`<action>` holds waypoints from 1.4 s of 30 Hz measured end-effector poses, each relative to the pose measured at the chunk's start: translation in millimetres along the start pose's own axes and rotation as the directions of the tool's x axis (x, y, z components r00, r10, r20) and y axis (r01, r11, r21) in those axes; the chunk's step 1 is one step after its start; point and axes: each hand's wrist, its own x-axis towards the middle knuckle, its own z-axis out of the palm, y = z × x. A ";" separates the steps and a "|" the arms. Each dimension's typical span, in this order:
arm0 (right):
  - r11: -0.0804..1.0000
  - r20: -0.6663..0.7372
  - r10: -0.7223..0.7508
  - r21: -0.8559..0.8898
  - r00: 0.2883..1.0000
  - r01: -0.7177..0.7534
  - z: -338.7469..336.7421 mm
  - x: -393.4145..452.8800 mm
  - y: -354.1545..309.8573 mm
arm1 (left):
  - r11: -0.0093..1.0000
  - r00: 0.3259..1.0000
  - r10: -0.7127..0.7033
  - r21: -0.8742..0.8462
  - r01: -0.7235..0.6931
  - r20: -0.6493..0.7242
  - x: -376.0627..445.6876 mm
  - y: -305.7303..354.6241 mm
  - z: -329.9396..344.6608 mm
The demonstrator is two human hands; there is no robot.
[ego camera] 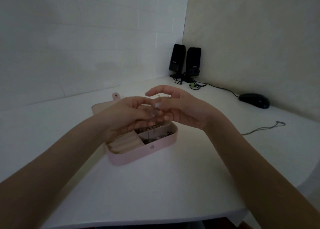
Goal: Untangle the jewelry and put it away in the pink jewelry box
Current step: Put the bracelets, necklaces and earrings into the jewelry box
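Pink jewelry box (138, 155) sits open mid-desk, compartments part-filled. Left hand (128, 114) and right hand (180, 105) pinch a small piece (156, 109) above it. Chain (265, 128) near right desk (155, 185) edge remains.

Both hands met above the open jewelry box (138, 155), the left hand (126, 114) and right hand (180, 107) pinching a small piece of jewelry (156, 108) between them. Directly below the grip lay chains (152, 139) in the box's compartments. Behind and right of the grip stood two speakers (185, 60); farther right lay a mouse (254, 100) and a loose necklace (265, 127) on the table (155, 185).
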 end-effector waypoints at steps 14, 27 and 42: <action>0.952 -0.192 -0.116 0.259 0.974 0.164 -9.7 -1.4 -7.4 | 0.837 0.898 0.350 0.519 -0.173 -0.266 7.2 -2.6 -7.2; 0.895 -0.453 -0.294 0.179 0.842 0.409 -22.2 -1.2 -9.2 | 0.492 0.799 0.503 0.869 0.051 -0.331 14.1 -9.2 -24.2; 0.929 -0.196 -0.342 0.075 0.919 0.362 -1.5 -0.5 -3.2 | 0.928 0.975 0.217 0.301 -0.220 0.042 -4.2 -4.7 12.2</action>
